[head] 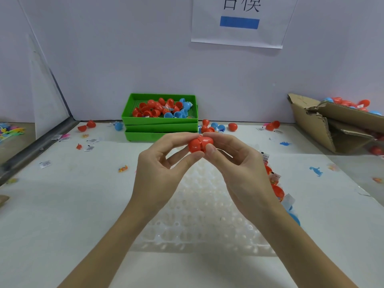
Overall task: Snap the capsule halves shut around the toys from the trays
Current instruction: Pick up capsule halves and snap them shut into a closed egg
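pinching one red plastic egg-shaped capsule (200, 144) between them, two bare hands meet above the middle of the white table (62, 204): the left hand (164, 163) grips the left half with thumb below and fingers on top, the right hand (234, 161) grips the right half the same way, and a seam shows where the halves join. both forearms reach in from the bottom edge, wrists angled inward. under them lies one clear plastic dimpled tray (199, 225). at the back wall stand three stacked green plastic trays (160, 126); the top one holds a heap of red and blue capsule halves, too many to count. at the right a torn brown cardboard box (324, 125) holds more red and blue capsules. two blue dinosaur toys (316, 171) lie loose on the right.
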{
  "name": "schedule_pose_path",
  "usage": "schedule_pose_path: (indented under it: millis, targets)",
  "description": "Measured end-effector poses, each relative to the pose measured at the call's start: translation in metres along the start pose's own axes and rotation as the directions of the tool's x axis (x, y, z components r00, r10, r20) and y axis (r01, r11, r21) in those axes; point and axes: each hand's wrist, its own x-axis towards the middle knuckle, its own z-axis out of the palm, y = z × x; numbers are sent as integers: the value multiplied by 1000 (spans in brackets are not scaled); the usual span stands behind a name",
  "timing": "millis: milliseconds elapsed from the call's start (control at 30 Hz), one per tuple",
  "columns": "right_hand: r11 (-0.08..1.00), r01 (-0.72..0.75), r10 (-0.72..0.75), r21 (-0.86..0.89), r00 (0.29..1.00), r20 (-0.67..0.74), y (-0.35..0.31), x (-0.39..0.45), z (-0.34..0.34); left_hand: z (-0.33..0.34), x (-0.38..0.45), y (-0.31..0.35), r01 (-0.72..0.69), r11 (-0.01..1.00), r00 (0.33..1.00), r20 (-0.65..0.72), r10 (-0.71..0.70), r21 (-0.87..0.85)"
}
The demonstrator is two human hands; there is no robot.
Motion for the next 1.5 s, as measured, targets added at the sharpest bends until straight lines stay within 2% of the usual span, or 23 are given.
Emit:
schedule_pose_path:
  millis: [167,333,533,667,833,967,1133,1333,1400,1500]
  targets:
    - [999,40,-40,9,999,-13,0,-3,4,1,-2,1,-47,998,998,-36,49,34]
    - [986,119,-126,-115,991,-51,-1,-4,9,0,-2,3,-58,996,997,-38,61,73]
    - [984,130,-141,-118,986,-86,-1,-6,12,1,-2,5,-46,994,999,-16,48,100]
    - [971,168,-189,-169,975,-115,-1,-6,13,2,-2,2,23,999,1000,-22,-23,26]
    - [951,195,-232,-241,963,-139,1,-4,12,11,-4,-2,212,953,977,11,-215,-214]
    - [960,84,-136,-267,974,-181,0,-2,5,15,-6,-7,417,820,907,132,-399,-392]
    - [948,-121,51,-295,971,-235,1,2,-2,19,-7,-9,631,501,754,316,-576,-592]
    - [950,-291,257,-116,936,-239,0,6,-7,17,-5,-5,713,208,625,471,-623,-670]
    - [945,-317,293,-85,932,-214,0,7,-8,15,-3,-2,731,147,592,513,-622,-666]
    - [904,-421,427,70,895,-133,-4,10,-13,13,-1,0,735,44,552,560,-617,-676]
